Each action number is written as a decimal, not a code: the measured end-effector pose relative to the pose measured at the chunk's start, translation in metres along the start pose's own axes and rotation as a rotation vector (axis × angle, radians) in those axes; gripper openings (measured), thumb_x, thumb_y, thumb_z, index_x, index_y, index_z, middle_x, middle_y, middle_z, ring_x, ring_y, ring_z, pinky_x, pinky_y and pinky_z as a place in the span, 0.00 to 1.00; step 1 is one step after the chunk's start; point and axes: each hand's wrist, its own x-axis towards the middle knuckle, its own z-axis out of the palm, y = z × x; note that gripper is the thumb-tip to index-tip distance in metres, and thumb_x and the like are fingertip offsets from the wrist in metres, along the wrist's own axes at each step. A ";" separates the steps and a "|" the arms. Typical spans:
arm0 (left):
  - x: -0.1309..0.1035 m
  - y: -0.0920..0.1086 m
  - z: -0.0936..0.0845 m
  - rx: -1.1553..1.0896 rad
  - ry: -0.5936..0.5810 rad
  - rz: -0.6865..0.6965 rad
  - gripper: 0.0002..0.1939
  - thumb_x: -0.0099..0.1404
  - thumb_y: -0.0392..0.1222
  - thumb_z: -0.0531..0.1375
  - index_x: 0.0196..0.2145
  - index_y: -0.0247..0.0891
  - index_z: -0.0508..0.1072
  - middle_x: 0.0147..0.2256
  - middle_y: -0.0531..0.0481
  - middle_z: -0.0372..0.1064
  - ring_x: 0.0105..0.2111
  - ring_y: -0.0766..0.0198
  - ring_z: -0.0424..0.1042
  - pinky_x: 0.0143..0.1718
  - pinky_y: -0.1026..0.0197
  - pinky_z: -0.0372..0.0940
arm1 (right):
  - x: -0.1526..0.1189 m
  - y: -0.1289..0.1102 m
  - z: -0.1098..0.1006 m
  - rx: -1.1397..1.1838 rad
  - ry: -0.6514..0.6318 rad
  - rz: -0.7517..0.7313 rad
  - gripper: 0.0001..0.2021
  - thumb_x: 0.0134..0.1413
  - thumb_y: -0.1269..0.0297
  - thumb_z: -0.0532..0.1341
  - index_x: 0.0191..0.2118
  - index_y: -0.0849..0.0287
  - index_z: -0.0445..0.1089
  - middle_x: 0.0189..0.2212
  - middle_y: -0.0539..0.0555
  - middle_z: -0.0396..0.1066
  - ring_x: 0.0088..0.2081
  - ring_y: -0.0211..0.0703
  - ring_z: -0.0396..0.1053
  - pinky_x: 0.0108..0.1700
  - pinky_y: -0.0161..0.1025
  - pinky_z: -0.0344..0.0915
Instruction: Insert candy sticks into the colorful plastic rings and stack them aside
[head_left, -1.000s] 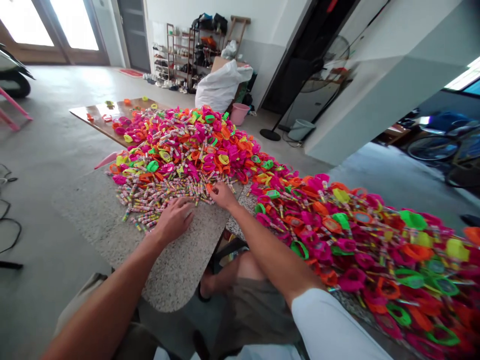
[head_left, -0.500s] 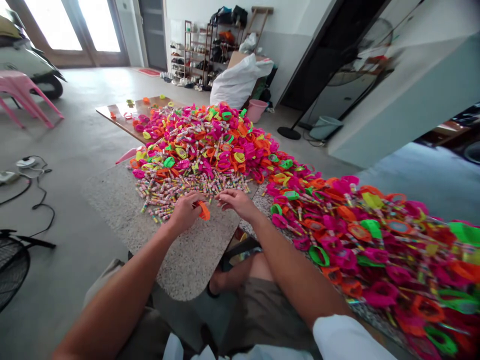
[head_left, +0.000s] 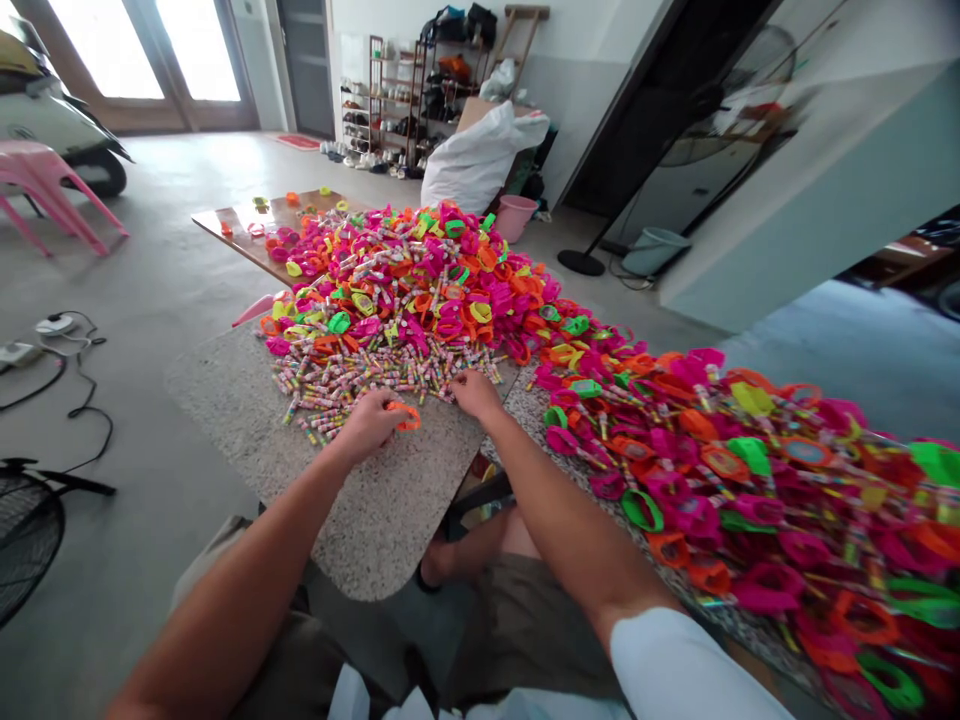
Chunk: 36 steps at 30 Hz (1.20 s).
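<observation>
My left hand (head_left: 373, 422) is closed round an orange toy watch (head_left: 406, 416), its band sticking out past the fingertips above the speckled stone tabletop (head_left: 382, 520). At the near right edge of a heap of small printed candy rolls (head_left: 352, 383), my right hand (head_left: 475, 392) has its fingers pinched together, touching or very close to the rolls. Whatever is between those fingertips is too small to make out. Behind the rolls rises a big mound of pink, orange, green and yellow toy watches (head_left: 442, 290), with more rolls mixed in.
More toy watches and rolls (head_left: 697, 480) cover the surface along my right side. A white sack (head_left: 469, 160) and a pink bucket (head_left: 516, 215) stand beyond the mound. On the left are a floor fan (head_left: 30, 540), cables and a pink stool (head_left: 56, 180).
My right hand has moved slightly right and forward to the edge of the rolls, and its fingers have closed together. My left hand still holds the orange toy watch, now turned a little.
</observation>
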 end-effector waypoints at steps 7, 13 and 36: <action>0.000 0.005 0.001 -0.239 -0.056 -0.001 0.10 0.59 0.43 0.68 0.33 0.38 0.71 0.28 0.52 0.71 0.24 0.69 0.70 0.25 0.67 0.67 | -0.018 -0.007 0.008 -0.006 0.035 -0.080 0.14 0.67 0.51 0.62 0.44 0.56 0.76 0.41 0.58 0.81 0.42 0.49 0.77 0.43 0.37 0.65; 0.000 0.000 0.004 -0.179 -0.021 0.153 0.15 0.62 0.52 0.68 0.38 0.39 0.72 0.30 0.52 0.71 0.28 0.66 0.72 0.28 0.66 0.69 | -0.012 -0.012 0.007 -0.073 0.019 0.003 0.09 0.60 0.59 0.64 0.43 0.56 0.77 0.42 0.61 0.81 0.45 0.54 0.77 0.43 0.39 0.66; 0.001 -0.002 0.013 0.186 0.179 0.498 0.13 0.68 0.48 0.64 0.31 0.39 0.68 0.28 0.55 0.59 0.28 0.67 0.59 0.31 0.63 0.55 | -0.060 -0.034 -0.037 1.225 -0.297 -0.079 0.15 0.51 0.50 0.69 0.31 0.54 0.67 0.23 0.46 0.62 0.25 0.38 0.62 0.28 0.36 0.64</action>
